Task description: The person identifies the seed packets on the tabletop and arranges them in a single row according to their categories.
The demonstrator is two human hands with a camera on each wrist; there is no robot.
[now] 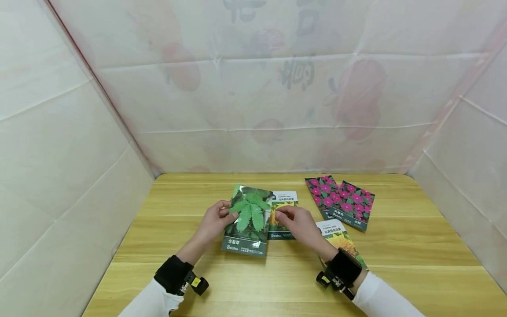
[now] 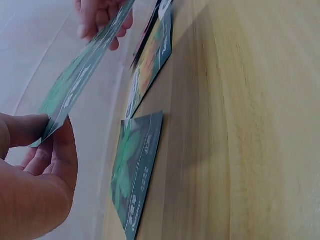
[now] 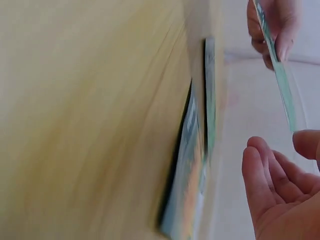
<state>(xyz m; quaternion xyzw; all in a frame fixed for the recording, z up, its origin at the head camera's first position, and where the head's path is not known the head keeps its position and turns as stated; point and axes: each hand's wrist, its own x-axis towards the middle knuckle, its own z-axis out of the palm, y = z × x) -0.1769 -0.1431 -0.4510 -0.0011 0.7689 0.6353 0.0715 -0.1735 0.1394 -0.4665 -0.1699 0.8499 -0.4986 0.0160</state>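
My left hand (image 1: 214, 220) grips a seed packet (image 1: 247, 220) with a green leaf picture by its left edge, thumb on the front. In the left wrist view this packet is raised off the table, and a second green-leaf packet (image 2: 132, 170) lies below it. Over a sunflower seed packet (image 1: 283, 197) hovers my right hand (image 1: 301, 226), close to the held packet's right side. In the right wrist view a gap shows between the right thumb and the fingers (image 3: 257, 172); the thumb tip is near the packet's edge, and whether it touches I cannot tell.
Another sunflower packet (image 1: 330, 226) lies partly under my right wrist. Two packets with pink flowers (image 1: 321, 190) overlap at the back right. The wooden table (image 1: 416, 246) is enclosed by pale cloth walls (image 1: 237, 149) at the back and sides.
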